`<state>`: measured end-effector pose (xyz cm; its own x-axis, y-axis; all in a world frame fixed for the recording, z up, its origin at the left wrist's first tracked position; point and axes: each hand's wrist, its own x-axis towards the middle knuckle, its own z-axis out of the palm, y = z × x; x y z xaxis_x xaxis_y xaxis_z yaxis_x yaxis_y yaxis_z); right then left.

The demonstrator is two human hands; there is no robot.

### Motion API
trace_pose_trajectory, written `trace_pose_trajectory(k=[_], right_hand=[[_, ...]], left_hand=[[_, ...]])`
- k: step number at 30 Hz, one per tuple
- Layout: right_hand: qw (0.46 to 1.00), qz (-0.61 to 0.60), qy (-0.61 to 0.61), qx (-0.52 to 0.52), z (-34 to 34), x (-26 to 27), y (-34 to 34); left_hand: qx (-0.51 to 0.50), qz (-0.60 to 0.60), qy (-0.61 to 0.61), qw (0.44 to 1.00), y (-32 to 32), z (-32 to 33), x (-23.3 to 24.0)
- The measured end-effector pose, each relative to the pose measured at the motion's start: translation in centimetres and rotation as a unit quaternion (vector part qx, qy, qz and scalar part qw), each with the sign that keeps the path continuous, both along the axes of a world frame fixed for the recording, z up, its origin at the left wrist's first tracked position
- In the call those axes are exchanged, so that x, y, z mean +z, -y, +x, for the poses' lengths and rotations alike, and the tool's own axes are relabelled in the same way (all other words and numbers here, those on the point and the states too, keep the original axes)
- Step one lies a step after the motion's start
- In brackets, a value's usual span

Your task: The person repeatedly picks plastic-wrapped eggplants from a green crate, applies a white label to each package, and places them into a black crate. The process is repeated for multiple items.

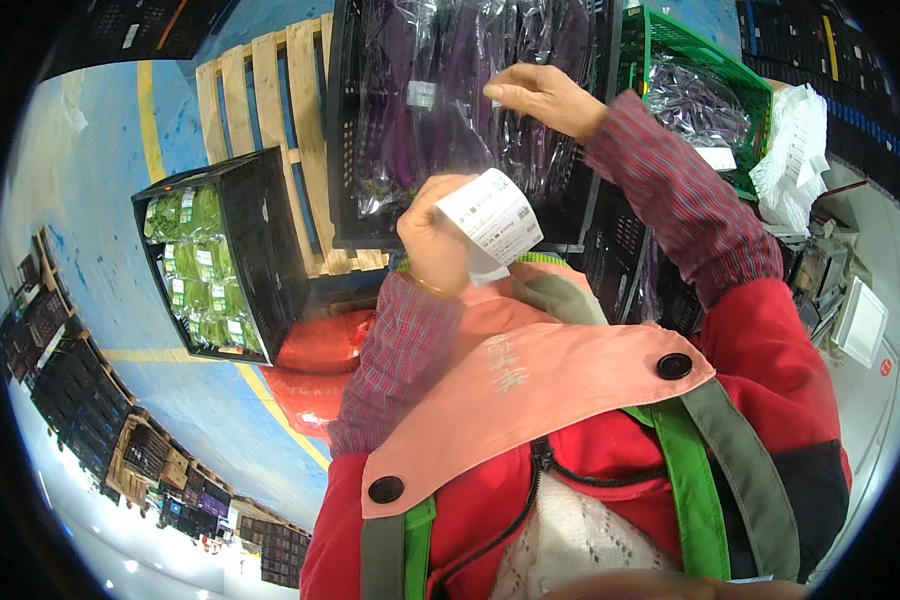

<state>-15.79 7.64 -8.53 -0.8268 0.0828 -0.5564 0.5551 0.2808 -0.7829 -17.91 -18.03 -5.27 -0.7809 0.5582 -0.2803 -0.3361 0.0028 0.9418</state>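
A strip of printed white labels (495,214) is held in my left hand (436,232), its loose end curling to the right. My right hand (543,97), fingers bent, is over the bagged eggplants (450,135) in a black plastic crate (348,169). A bit of white shows just under its fingertips; whether the fingers touch or hold it cannot be told. One bag to the left bears a white label (421,94). The eggplants are long, purple and wrapped in clear film.
Left of the crate are a wooden pallet (262,97) and a black crate of bagged greens (288,247). Red sacks (315,345) lie below them. At right stand a green crate (761,124) of wrapped purple produce and a white plastic bag (791,161).
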Motion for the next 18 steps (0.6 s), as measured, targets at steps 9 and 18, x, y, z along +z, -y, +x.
trace_pose_trajectory(k=[9, 18], right_hand=[[0.981, -0.188, -0.030, -0.047, 3.8, 7.2, 6.1], [0.985, -0.057, -0.164, -0.020, -1.8, 5.5, 1.8]], left_hand=[[0.019, 0.040, 0.067, 0.997, -0.7, 1.6, 0.4], [-0.081, -0.194, -0.158, 0.965, 1.9, 0.5, -5.5]])
